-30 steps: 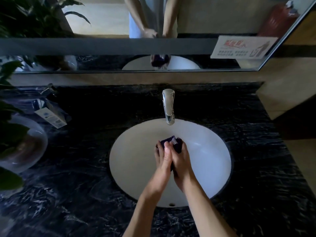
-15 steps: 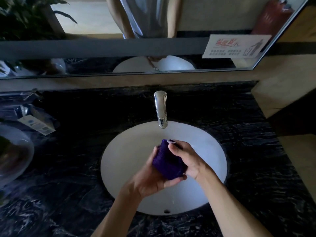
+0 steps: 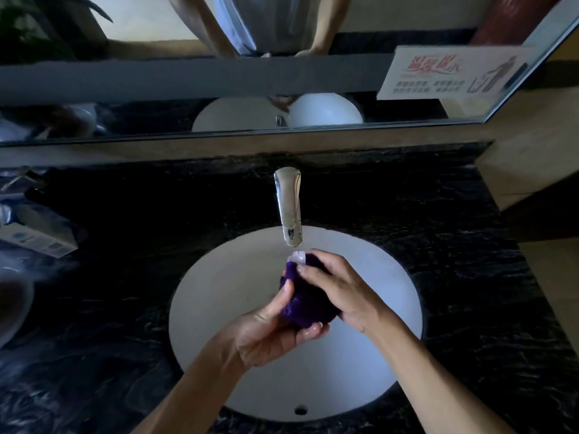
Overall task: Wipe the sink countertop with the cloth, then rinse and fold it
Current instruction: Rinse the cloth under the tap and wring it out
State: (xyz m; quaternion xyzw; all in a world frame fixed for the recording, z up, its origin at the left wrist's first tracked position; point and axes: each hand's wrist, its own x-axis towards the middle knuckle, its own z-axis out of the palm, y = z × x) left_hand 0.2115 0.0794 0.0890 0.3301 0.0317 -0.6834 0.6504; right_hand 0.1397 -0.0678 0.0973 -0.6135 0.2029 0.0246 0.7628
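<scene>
A bunched purple cloth (image 3: 305,300) with a small white label at its top is held over the white oval sink basin (image 3: 219,292), just below the spout of the chrome faucet (image 3: 289,208). My left hand (image 3: 269,330) cups the cloth from underneath, thumb pressed on its left side. My right hand (image 3: 341,289) covers it from the right and top, fingers curled over it. Whether water is running cannot be told. The black marble countertop (image 3: 454,277) surrounds the basin.
A small white box (image 3: 40,239) lies on the counter at the left, with a glass bowl (image 3: 12,302) at the left edge. A mirror (image 3: 156,73) with a sign sticker (image 3: 451,73) runs along the back wall. A beige wall block (image 3: 532,170) borders the counter's right side.
From palms pressed together around the cloth, my hands have turned so the left cups it below and the right lies on top. The cloth sits slightly nearer the faucet spout.
</scene>
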